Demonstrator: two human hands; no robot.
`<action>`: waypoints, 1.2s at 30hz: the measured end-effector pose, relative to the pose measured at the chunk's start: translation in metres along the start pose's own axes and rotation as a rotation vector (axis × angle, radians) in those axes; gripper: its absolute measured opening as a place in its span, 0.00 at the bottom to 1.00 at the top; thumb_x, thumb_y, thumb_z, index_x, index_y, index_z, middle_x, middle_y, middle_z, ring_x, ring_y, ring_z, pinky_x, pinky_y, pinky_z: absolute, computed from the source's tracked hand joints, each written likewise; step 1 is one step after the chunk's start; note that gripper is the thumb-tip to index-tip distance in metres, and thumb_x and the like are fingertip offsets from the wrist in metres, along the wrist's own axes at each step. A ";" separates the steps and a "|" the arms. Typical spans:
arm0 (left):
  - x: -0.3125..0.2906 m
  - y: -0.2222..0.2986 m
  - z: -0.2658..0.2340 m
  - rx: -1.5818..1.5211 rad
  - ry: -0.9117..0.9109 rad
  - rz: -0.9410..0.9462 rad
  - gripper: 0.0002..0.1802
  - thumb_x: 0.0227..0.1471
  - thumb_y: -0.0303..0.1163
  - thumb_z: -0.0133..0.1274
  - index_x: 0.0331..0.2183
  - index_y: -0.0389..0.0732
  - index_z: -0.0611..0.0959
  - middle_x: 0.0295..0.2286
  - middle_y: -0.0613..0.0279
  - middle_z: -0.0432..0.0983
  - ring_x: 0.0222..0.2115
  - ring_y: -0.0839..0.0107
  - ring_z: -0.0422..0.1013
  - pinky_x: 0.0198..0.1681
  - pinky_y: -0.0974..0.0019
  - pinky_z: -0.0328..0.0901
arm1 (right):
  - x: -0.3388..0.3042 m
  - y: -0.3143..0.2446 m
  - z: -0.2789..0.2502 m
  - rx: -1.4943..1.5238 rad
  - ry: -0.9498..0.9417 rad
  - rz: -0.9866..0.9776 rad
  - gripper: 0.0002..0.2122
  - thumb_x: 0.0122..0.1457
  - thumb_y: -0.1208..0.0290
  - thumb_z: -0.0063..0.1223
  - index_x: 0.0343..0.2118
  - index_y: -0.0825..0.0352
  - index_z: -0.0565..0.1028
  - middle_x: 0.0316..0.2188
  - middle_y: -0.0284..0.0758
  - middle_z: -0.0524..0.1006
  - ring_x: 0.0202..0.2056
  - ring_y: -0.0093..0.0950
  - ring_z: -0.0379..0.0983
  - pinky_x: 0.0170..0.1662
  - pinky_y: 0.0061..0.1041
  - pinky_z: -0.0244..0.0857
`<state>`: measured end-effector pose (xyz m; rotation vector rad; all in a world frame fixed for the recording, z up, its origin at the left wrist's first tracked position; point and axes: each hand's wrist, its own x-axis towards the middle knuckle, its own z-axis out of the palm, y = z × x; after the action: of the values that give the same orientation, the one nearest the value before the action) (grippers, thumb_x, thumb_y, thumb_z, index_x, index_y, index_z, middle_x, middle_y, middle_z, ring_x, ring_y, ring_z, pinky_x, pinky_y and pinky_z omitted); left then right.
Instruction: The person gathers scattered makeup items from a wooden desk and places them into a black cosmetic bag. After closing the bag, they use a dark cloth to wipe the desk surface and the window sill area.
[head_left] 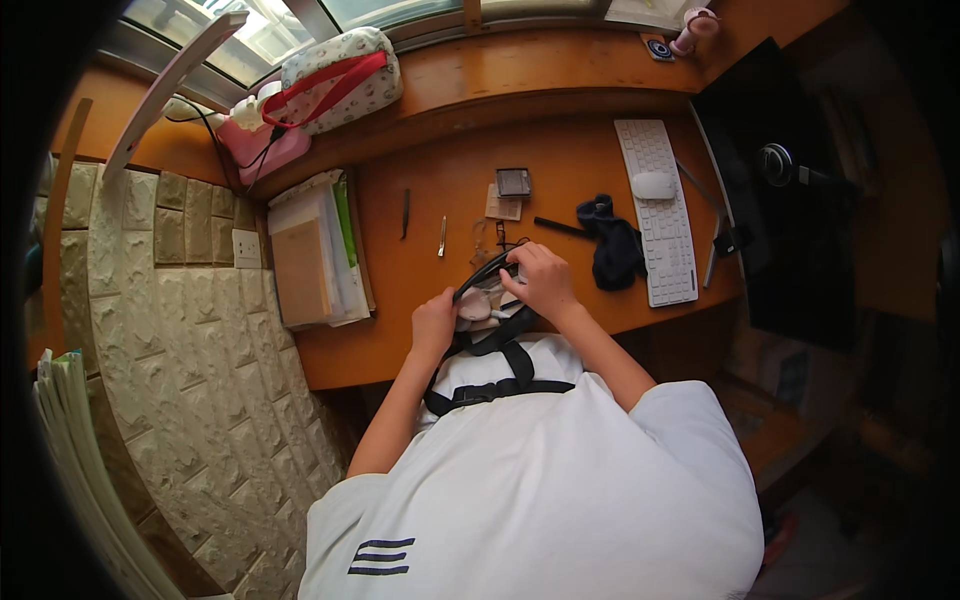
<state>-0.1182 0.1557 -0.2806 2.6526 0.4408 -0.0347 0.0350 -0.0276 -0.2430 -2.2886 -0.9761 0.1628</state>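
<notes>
Close to my body at the desk's front edge, a black-edged pouch (484, 273) gapes upward between my hands. My left hand (433, 323) is closed on the left end of its dark rim. Fingers bent, my right hand (542, 281) grips the rim on the other side. Inside the pouch lie a pale pink rounded piece (473, 305) and several small white and dark items, too small to name. Beyond it on the desk are a square compact case (514, 182), a beige square palette (503, 204), a slim silver clip-like tool (442, 236) and a thin dark tool (405, 214).
A dark stick (562, 228) and a bunched black cloth (612, 243) lie right of the pouch. Further right are a white keyboard (662, 240), a mouse (654, 186) and a monitor (770, 200). Papers (305, 262) stack at left; a patterned bag (345, 85) sits on the sill.
</notes>
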 end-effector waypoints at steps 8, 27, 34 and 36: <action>0.001 0.003 -0.007 -0.025 -0.003 0.022 0.08 0.55 0.35 0.54 0.31 0.41 0.77 0.23 0.51 0.77 0.27 0.50 0.76 0.29 0.51 0.69 | -0.049 -0.001 -0.006 -0.075 -0.088 -0.048 0.18 0.51 0.70 0.62 0.45 0.67 0.74 0.54 0.43 0.69 0.58 0.41 0.64 0.61 0.39 0.59; 0.135 -0.018 0.059 0.015 -0.031 -0.250 0.25 0.50 0.29 0.59 0.49 0.35 0.70 0.45 0.46 0.69 0.46 0.47 0.70 0.42 0.51 0.70 | 0.061 0.047 0.010 -0.105 -0.372 0.305 0.16 0.55 0.57 0.61 0.39 0.65 0.81 0.36 0.37 0.81 0.39 0.36 0.79 0.41 0.33 0.73; 0.110 -0.021 0.024 0.120 0.296 -0.168 0.27 0.49 0.25 0.59 0.51 0.35 0.71 0.44 0.47 0.68 0.45 0.48 0.67 0.42 0.52 0.68 | 0.100 0.042 0.054 -0.418 -0.790 0.239 0.23 0.47 0.48 0.67 0.36 0.65 0.80 0.32 0.39 0.82 0.39 0.37 0.78 0.41 0.36 0.73; 0.110 -0.029 0.026 0.066 0.342 -0.267 0.28 0.49 0.25 0.59 0.52 0.35 0.70 0.44 0.47 0.68 0.46 0.49 0.67 0.42 0.52 0.68 | 0.098 0.045 0.067 -0.430 -0.776 0.140 0.21 0.48 0.51 0.65 0.35 0.65 0.80 0.31 0.39 0.81 0.38 0.38 0.78 0.41 0.36 0.73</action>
<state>-0.0220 0.2022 -0.3273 2.6488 0.9168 0.3314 0.1093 0.0504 -0.3104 -2.7415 -1.3126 1.0505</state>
